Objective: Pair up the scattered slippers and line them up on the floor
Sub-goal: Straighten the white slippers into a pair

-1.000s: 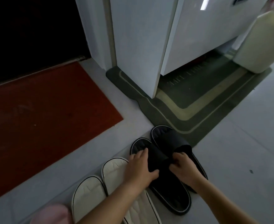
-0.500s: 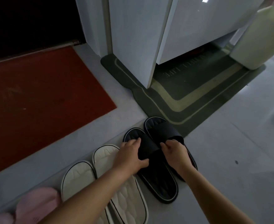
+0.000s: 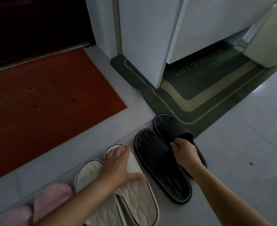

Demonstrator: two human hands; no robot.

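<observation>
In line: two pink slippers (image 3: 53, 194), two cream slippers (image 3: 88, 175), two black slippers (image 3: 150, 144). Flat on cream: left hand (image 3: 118, 163); pinching black strap (image 3: 178, 129): right hand (image 3: 185, 152).

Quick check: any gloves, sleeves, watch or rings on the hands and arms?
No gloves: left hand and right hand are bare. Left forearm and right forearm are bare too, no sleeve in view. No watch, bracelet or ring visible, though the light is dim.

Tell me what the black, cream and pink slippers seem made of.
Black slippers: probably moulded foam or rubber, matte, with ridged footbeds and a pale edge line.
Cream slippers: likely similar foam, matte, a quilted pattern pressed in.
Pink slippers: seemingly plush fabric, soft and fuzzy-looking, though dim light leaves it open.
</observation>
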